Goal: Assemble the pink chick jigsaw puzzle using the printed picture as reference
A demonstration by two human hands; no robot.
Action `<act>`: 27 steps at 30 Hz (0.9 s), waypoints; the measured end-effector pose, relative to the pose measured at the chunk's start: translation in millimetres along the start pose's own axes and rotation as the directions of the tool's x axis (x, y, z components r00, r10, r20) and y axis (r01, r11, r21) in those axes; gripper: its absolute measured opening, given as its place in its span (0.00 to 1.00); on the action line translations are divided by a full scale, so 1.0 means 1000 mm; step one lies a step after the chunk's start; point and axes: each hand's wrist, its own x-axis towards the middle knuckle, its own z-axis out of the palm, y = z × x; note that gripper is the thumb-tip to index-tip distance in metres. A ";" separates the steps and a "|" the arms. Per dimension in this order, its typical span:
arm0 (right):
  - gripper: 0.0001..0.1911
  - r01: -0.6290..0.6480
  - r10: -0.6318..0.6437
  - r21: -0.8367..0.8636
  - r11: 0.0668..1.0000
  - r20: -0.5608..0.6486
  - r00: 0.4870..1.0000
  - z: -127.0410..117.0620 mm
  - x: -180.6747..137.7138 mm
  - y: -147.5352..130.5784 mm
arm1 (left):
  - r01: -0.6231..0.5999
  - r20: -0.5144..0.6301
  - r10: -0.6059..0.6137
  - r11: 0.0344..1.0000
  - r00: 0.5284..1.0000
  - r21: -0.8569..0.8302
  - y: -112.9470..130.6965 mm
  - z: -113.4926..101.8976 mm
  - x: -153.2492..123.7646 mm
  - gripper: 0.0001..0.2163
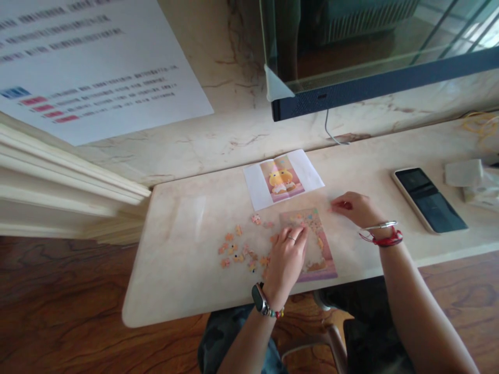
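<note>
A person's left hand [287, 257] lies palm down, fingers bent, over the left part of a partly filled jigsaw [327, 257] on the worktop [175, 244], its grip hidden; the right hand [356, 209] curls nearby, fingertips narrowly gathered, any hold unclear.

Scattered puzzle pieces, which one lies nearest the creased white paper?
The pink and white knobbed piece, below the lower left corner of the creased white paper; the other orange or pink pieces lie farther away.
</note>
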 end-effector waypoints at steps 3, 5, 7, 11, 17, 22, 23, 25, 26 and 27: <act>0.09 0.008 -0.008 -0.015 1.000 -0.006 1.000 -0.005 -0.002 -0.003 | 0.012 0.007 -0.012 1.000 1.000 0.027 0.001 0.002 -0.004 0.18; 0.09 0.036 -0.036 -0.013 0.999 0.020 0.999 -0.009 -0.005 -0.006 | 0.020 -0.002 -0.020 0.999 1.000 0.042 0.001 0.004 -0.006 0.18; 0.08 0.090 -0.090 0.004 0.996 0.073 0.993 -0.012 -0.009 -0.012 | 0.030 -0.021 -0.029 0.998 0.999 0.054 0.002 0.005 -0.007 0.17; 0.08 0.201 -0.208 0.055 0.978 0.190 0.960 -0.005 -0.013 -0.031 | 0.045 -0.050 -0.042 0.997 0.998 0.059 0.002 0.006 -0.009 0.17; 0.01 0.249 -0.241 0.002 0.969 0.250 0.938 0.016 -0.012 -0.046 | 0.060 -0.059 -0.063 0.997 0.996 -0.049 0.001 0.001 -0.010 0.18; 0.03 0.248 -0.246 0.014 0.969 0.189 0.951 0.018 -0.011 -0.057 | 0.130 -0.167 -0.150 0.984 0.975 -0.121 -0.013 -0.010 -0.009 0.14; 0.03 0.253 -0.253 0.023 0.967 0.173 0.952 0.021 -0.011 -0.062 | 0.160 -0.194 -0.180 0.981 0.964 -0.114 -0.016 -0.011 -0.009 0.12; 0.04 0.278 -0.280 0.031 0.960 0.145 0.949 0.028 -0.010 -0.072 | 0.205 -0.204 -0.221 0.974 0.954 -0.094 -0.021 -0.013 -0.009 0.10; 0.05 0.292 -0.294 0.030 0.956 0.134 0.946 0.032 -0.010 -0.077 | 0.217 -0.191 -0.229 0.973 0.954 -0.083 -0.022 -0.014 -0.009 0.10; 0.05 0.305 -0.306 0.027 0.952 0.128 0.943 0.037 -0.010 -0.080 | 0.223 -0.176 -0.233 0.972 0.957 -0.073 -0.023 -0.014 -0.010 0.09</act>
